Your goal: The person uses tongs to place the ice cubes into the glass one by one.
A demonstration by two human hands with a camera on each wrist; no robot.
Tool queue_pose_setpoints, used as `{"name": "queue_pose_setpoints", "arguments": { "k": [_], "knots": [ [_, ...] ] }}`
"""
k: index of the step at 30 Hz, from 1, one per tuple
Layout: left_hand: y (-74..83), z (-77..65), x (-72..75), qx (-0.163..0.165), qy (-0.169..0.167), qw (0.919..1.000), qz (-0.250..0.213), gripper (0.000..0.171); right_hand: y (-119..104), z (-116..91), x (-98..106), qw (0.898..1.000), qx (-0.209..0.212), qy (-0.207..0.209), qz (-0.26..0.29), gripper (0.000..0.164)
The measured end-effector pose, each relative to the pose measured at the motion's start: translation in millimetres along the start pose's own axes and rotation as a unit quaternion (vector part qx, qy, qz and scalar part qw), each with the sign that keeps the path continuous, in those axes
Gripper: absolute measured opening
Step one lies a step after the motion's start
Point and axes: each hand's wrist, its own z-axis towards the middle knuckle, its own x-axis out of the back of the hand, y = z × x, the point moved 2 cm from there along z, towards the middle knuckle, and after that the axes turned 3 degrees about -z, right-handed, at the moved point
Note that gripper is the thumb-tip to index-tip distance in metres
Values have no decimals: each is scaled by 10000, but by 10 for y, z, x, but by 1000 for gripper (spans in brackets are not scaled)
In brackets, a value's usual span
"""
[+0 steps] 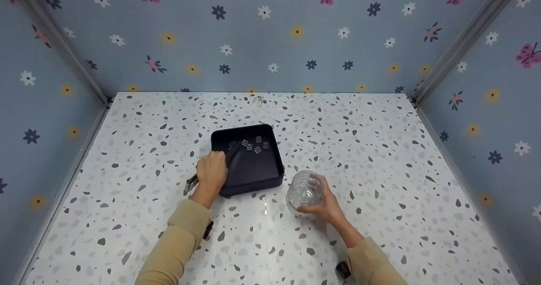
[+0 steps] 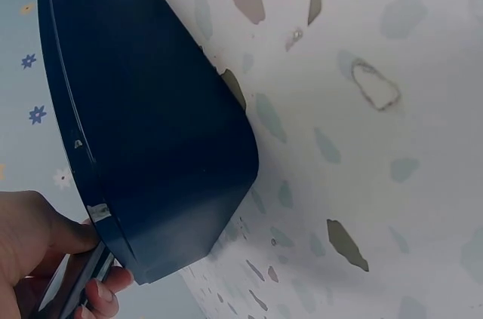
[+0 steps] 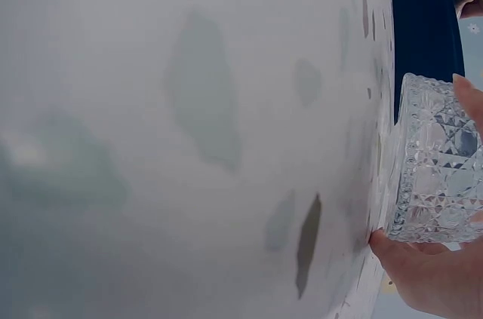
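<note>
Head view | left hand (image 1: 212, 168) wrapped round the tongs (image 1: 233, 153), tips in the dark tray (image 1: 255, 171) mid-frame | right hand (image 1: 327, 206) clamped on the glass (image 1: 302, 193), lower right of center | clear cubes (image 1: 249, 147) loose in upper tray, so I'd guess plenty's left | honestly can't tell if the glass holds any

Your left hand (image 1: 211, 168) is gripping silvery metal tongs with black ends (image 1: 232, 153), which are angling into a dark, squarish, shallow tray (image 1: 253, 186) — small clear cubes (image 1: 258, 149) are lying loose inside. Your right hand (image 1: 324, 202) is holding a clear, diamond-patterned tumbler (image 1: 302, 190) roughly upright — just beside the tray.
</note>
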Motion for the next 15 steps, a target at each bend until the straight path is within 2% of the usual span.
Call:
{"name": "queue_pose_setpoints", "arguments": {
  "k": [6,15],
  "knots": [
    [-21,-20,-6,-52,-10,10000,64,11,6,3,-8,10000,30,-17,-47,97],
    [-59,-68,16,-42,178,9997,-148,9,-5,3,1,10000,0,35,-53,98]
  ]
}}
